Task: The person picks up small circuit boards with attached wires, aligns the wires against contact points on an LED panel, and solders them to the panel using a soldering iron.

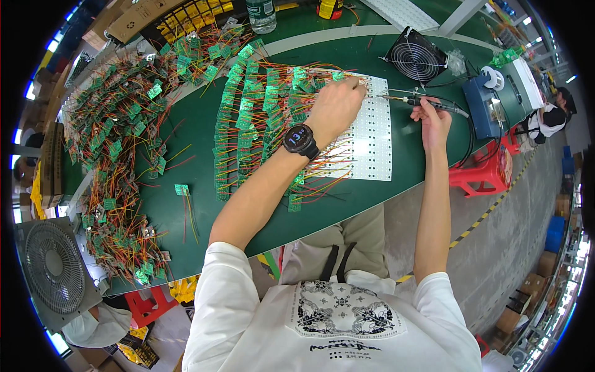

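Note:
My right hand [434, 121] is closed round a soldering iron [449, 108], whose metal tip points left toward the upper right edge of a white perforated board [373, 146]. Over the upper part of that board, my left hand [338, 105] has its fingers curled together. Whatever is between those fingertips is hidden by the hand. Under and beside my left forearm lie rows of small green circuit boards [246, 111] with thin red and yellow wires, some wire ends resting on the white board. A single wired circuit board [181, 190] lies apart at the left.
A tangled heap of wired circuit boards [114, 149] covers the table's left side. Behind my right hand stand a black fan with a round guard [416, 59], a blue soldering station [485, 108] and a white spool [493, 79]. A red stool [480, 178] is beside the table.

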